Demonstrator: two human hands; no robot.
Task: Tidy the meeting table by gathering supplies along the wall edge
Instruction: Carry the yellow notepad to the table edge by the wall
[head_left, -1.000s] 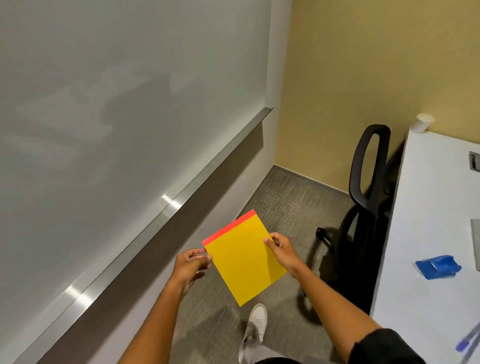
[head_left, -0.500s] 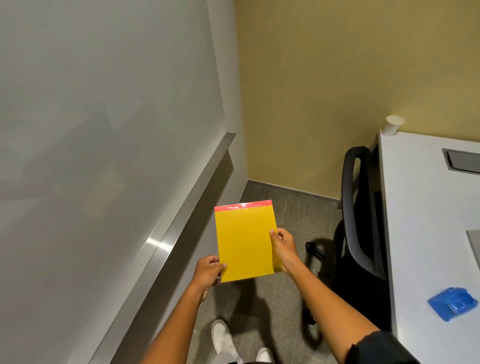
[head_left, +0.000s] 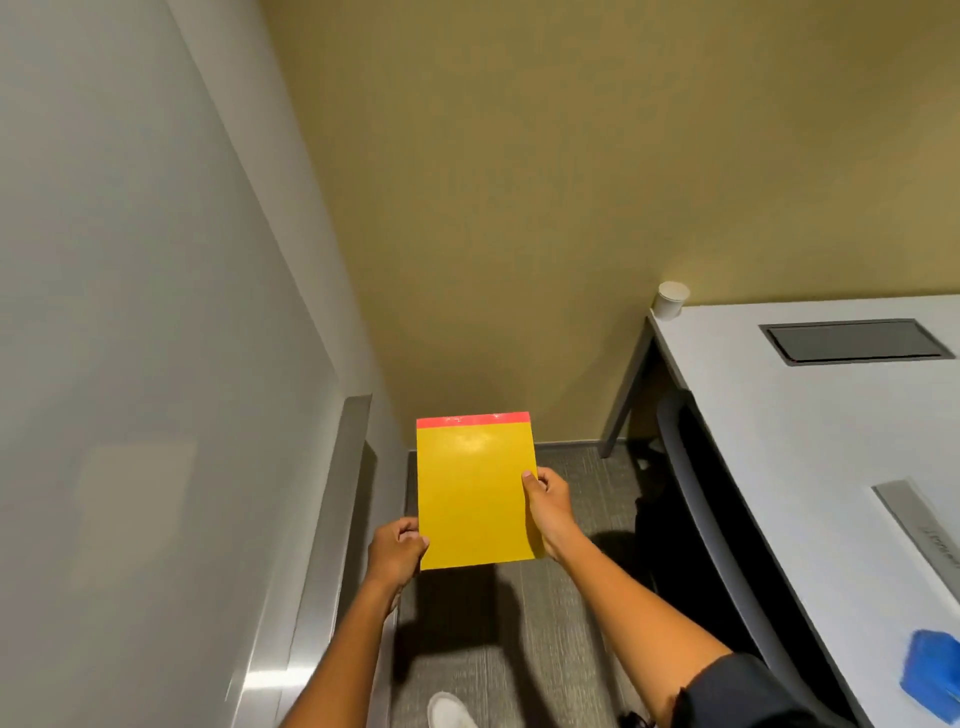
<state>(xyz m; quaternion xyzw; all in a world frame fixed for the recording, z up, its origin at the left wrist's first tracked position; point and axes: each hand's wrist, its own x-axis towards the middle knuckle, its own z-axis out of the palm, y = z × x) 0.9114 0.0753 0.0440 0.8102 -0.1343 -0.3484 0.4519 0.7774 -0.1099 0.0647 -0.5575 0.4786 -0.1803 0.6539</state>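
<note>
Standing open at 12 o'clock: bare carpet (head_left: 571, 499) up to the yellow wall (head_left: 519, 208). Crowding in at 9 o'clock: whiteboard (head_left: 130, 312) and its metal tray (head_left: 332, 545). Blocking at 3 o'clock: black chair (head_left: 696, 519) tucked against the counter (head_left: 810, 441). Lying clear across mid-counter, between paper cup (head_left: 671, 300) and blue object (head_left: 932, 670).

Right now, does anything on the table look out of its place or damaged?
Nothing looks damaged or spilled. The blue object lies alone near the table's front edge, far from the wall, where the white cup stands. The yellow notepad is off the table, held by both hands over the floor.
</note>
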